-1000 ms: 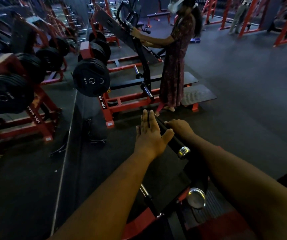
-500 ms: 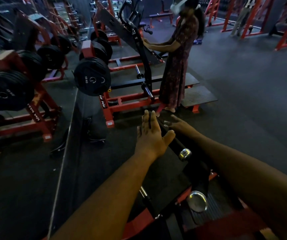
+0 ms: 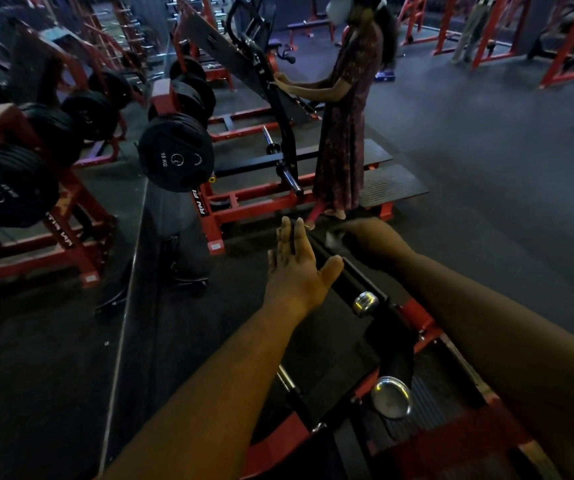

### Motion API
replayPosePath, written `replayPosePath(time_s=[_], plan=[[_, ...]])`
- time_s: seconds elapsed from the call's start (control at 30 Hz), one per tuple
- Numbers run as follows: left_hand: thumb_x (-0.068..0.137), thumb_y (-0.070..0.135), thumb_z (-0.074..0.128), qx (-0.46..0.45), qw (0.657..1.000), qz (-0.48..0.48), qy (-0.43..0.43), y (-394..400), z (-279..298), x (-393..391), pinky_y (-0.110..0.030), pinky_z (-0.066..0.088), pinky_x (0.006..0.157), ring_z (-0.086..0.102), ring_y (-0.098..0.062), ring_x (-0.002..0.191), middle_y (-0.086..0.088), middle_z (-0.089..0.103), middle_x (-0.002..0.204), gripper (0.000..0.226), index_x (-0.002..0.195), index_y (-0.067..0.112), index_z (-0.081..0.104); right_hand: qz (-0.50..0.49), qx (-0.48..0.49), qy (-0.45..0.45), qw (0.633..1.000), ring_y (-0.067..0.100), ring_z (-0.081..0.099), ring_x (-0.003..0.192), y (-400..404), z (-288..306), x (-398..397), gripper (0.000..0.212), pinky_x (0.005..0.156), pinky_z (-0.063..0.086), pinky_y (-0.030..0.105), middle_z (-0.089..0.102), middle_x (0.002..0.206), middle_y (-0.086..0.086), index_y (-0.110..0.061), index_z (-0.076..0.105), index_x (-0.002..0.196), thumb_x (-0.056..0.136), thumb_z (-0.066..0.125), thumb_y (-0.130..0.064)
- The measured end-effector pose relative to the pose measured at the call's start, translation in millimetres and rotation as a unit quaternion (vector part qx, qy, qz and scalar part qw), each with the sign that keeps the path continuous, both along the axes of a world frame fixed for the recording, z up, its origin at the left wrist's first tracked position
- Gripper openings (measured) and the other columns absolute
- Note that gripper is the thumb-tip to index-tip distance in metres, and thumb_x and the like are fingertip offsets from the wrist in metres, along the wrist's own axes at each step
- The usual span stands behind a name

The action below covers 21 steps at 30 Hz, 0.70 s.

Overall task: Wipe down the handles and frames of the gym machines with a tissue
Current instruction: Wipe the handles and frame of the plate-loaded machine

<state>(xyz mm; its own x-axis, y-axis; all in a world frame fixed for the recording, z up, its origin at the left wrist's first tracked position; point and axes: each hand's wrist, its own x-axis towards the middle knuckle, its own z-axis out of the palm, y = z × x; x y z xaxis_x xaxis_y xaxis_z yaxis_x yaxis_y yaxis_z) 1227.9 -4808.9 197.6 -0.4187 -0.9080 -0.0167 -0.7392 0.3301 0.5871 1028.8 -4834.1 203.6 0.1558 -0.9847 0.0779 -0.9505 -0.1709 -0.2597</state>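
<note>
— Dark rubber floor (image 3: 486, 202) spreads under our red-framed machine (image 3: 420, 317); its black handle bar (image 3: 347, 275) looks rigid and fixed.
— Our flat left hand (image 3: 296, 268) steadies it; our right hand (image 3: 372, 237) pinches the flimsy tissue (image 3: 331, 238) just beyond.

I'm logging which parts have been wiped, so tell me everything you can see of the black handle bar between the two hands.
The handle bar is a long black tube, matte and rubbery-looking, ending near the camera in a shiny chrome cap. It slopes away from the camera, joined to the machine's red frame near the cap. The left hand lies against its left side, fingers straight, thumb over the bar. The right hand is at its far end, with a pale scrap, probably the tissue, beside it; the grip is blurred.
</note>
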Motion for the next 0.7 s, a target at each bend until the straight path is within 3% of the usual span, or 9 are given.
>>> replayPosePath(time_s=[0.1, 0.17, 0.23, 0.27, 0.3, 0.43, 0.5, 0.63, 0.7], plan=[[0.099, 0.067, 0.038, -0.002, 1.000, 0.004, -0.003, 1.0, 1.5, -0.6, -0.048, -0.010, 0.126, -0.028, -0.016, 0.152, 0.003, -0.040, 0.162, 0.097, 0.158, 0.025, -0.026, -0.036, -0.026, -0.272, 0.961, -0.001, 0.056, 0.094, -6.4, 7.5, 17.1, 0.038, 0.081, 0.041, 0.015, 0.056, 0.114, -0.016, -0.022, 0.055, 0.143, 0.105, 0.049, -0.020], [0.099, 0.066, 0.040, 0.000, 1.000, 0.005, -0.001, 1.8, 3.0, -1.0, -0.049, -0.009, 0.126, -0.025, -0.018, 0.154, 0.003, -0.038, 0.163, 0.098, 0.158, 0.026, -0.027, -0.035, 0.047, -0.354, 0.933, 0.012, 0.064, 0.100, -15.2, -1.7, 35.6, 0.039, 0.079, 0.047, 0.015, 0.062, 0.121, -0.006, -0.011, 0.055, 0.143, 0.106, 0.050, -0.022], [0.099, 0.066, 0.040, -0.002, 1.000, 0.011, -0.002, 1.8, 3.7, -1.1, -0.050, -0.008, 0.127, -0.022, -0.019, 0.155, 0.003, -0.037, 0.163, 0.097, 0.158, 0.027, -0.026, -0.053, 0.068, -0.280, 0.956, 0.025, 0.058, 0.124, -16.9, -18.1, 39.3, 0.040, 0.093, 0.049, 0.018, 0.061, 0.135, 0.010, -0.002, 0.055, 0.141, 0.107, 0.047, -0.022], [0.099, 0.065, 0.040, -0.003, 1.000, 0.014, -0.004, 2.1, 3.6, -1.1, -0.050, -0.008, 0.127, -0.022, -0.019, 0.155, 0.003, -0.037, 0.163, 0.097, 0.159, 0.027, -0.025, -0.066, 0.071, -0.210, 0.973, 0.029, 0.053, 0.133, -14.5, -26.1, 34.9, 0.041, 0.105, 0.047, 0.027, 0.058, 0.141, 0.013, -0.004, 0.055, 0.141, 0.107, 0.046, -0.024], [0.099, 0.065, 0.040, -0.004, 1.000, 0.015, -0.005, 2.1, 3.3, -0.8, -0.050, -0.008, 0.127, -0.022, -0.019, 0.155, 0.003, -0.037, 0.163, 0.096, 0.159, 0.027, -0.025, -0.083, 0.076, -0.165, 0.980, 0.030, 0.050, 0.136, -11.7, -35.6, 28.0, 0.041, 0.112, 0.042, 0.035, 0.057, 0.143, 0.014, -0.007, 0.056, 0.141, 0.107, 0.047, -0.028], [0.100, 0.065, 0.039, -0.005, 1.000, 0.010, -0.003, 1.8, 3.1, -0.5, -0.049, -0.009, 0.126, -0.024, -0.017, 0.154, 0.004, -0.038, 0.163, 0.096, 0.158, 0.027, -0.026, -0.063, 0.135, 0.008, 0.989, 0.025, 0.056, 0.129, -3.3, -36.0, 8.8, 0.038, 0.113, 0.036, 0.040, 0.062, 0.137, 0.006, -0.022, 0.058, 0.141, 0.104, 0.051, -0.029], [0.100, 0.065, 0.038, -0.004, 1.000, 0.008, -0.002, 1.4, 3.5, 0.3, -0.048, -0.011, 0.126, -0.026, -0.017, 0.153, 0.003, -0.038, 0.163, 0.096, 0.157, 0.027, -0.029, -0.089, 0.127, -0.045, 0.987, 0.025, 0.062, 0.116, -9.0, -18.9, 12.3, 0.034, 0.104, 0.045, 0.040, 0.065, 0.127, 0.007, -0.020, 0.062, 0.134, 0.103, 0.052, -0.031], [0.098, 0.071, 0.028, -0.003, 1.000, 0.005, -0.021, 1.5, 2.5, 0.4, -0.051, -0.011, 0.126, -0.028, -0.017, 0.152, 0.002, -0.041, 0.161, 0.094, 0.155, 0.027, -0.032, -0.095, 0.092, -0.323, 0.937, 0.015, 0.065, 0.097, -25.2, 9.9, 33.9, 0.032, 0.086, 0.054, 0.033, 0.067, 0.118, 0.008, -0.020, 0.062, 0.133, 0.106, 0.045, -0.019], [0.099, 0.070, 0.027, -0.005, 1.000, 0.007, -0.027, 1.8, 4.2, 0.2, -0.052, -0.010, 0.126, -0.026, -0.020, 0.153, 0.000, -0.041, 0.161, 0.093, 0.155, 0.024, -0.032, -0.066, 0.132, -0.351, 0.925, 0.013, 0.065, 0.089, -27.0, 25.5, 52.5, 0.030, 0.076, 0.053, 0.026, 0.067, 0.109, 0.005, -0.018, 0.066, 0.126, 0.107, 0.044, -0.017]])
